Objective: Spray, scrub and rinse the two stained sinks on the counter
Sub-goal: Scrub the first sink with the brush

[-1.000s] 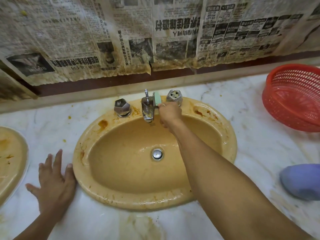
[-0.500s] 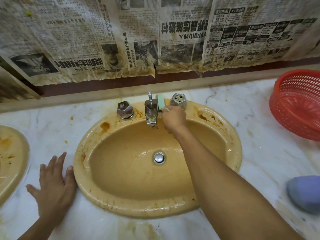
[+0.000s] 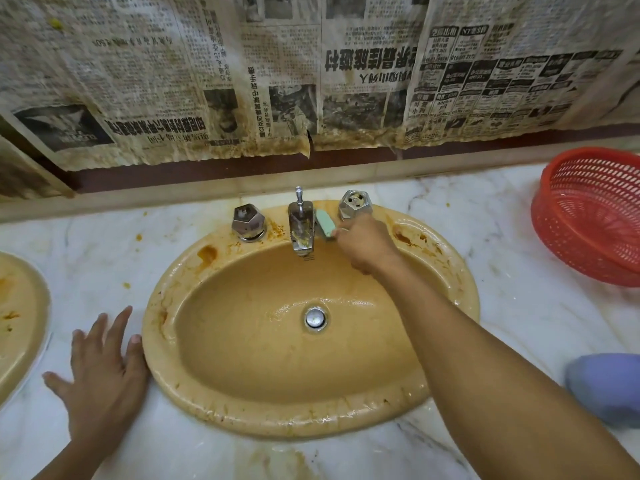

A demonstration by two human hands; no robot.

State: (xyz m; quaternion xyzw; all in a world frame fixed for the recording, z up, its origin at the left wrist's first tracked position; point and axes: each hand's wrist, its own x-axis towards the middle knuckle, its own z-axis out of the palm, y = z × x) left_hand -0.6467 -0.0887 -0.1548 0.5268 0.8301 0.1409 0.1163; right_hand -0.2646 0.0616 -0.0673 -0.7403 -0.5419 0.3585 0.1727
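Note:
A yellow oval sink [image 3: 194, 393] with brown stains on its rim fills the middle of the marble counter. My right hand [image 3: 367, 245] reaches across the basin and grips a small green scrub brush [image 3: 325, 223], held against the right side of the chrome faucet [image 3: 300, 226]. A chrome knob [image 3: 248, 221] stands left of the faucet and another [image 3: 355, 203] right of it. Flat on the counter at the sink's left rim lies my left hand [image 3: 100, 379], fingers spread. The edge of a second stained sink [image 3: 20, 323] shows at far left.
A red plastic basket [image 3: 592, 216] sits on the counter at the right. A blue-purple rounded object [image 3: 606, 386] lies at the right edge. Stained newspaper [image 3: 311, 74] covers the wall behind. The drain [image 3: 315, 317] is in the basin's middle.
The brush in my right hand has shifted slightly along the faucet's right side. The view has drifted a little. My left hand stays flat on the counter.

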